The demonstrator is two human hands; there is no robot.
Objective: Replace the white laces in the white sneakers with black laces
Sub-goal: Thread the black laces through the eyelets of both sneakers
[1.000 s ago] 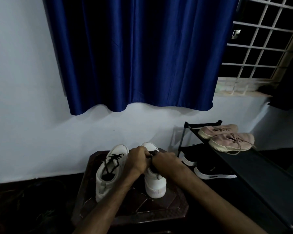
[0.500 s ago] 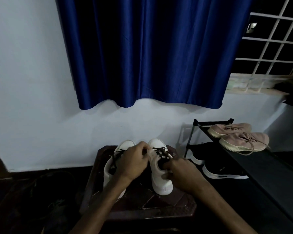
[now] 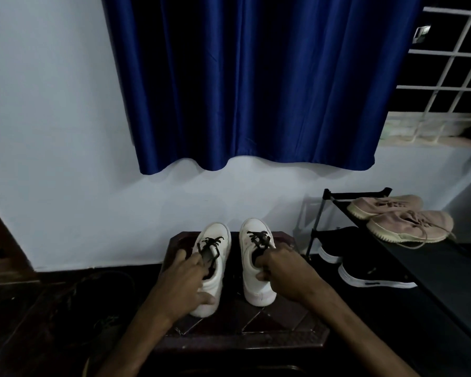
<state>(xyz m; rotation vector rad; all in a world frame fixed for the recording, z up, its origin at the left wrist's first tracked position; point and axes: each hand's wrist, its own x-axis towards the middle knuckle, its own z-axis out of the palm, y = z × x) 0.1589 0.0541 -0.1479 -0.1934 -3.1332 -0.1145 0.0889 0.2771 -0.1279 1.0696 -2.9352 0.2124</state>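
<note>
Two white sneakers stand side by side on a dark low table, toes toward the wall, heels toward the person. The left sneaker and the right sneaker both carry black laces crossed through the eyelets over the tongue. No white laces are in view on the shoes or on the table.

The left hand holds the left sneaker at its rear, fingers curled over the collar beside the loose lace ends and thumb spread against the heel. The right hand grips the right sneaker, fingers hooked over the collar into the opening and thumb pressed on the inner side wall.

Judged from this arrangement, the exchange of laces looks essentially complete on both shoes. What may remain is tucking or tying the ends, which are partly hidden by the fingers, and setting the pair straight. Whether the uppermost eyelets are threaded cannot be told.

To the right, a black shoe rack bears pink shoes on top and black shoes with white soles below. A blue curtain and a window grille fill the upper field.

No brand or writing is legible. A small pale mark on the side of one black shoe is too small to read.
</note>
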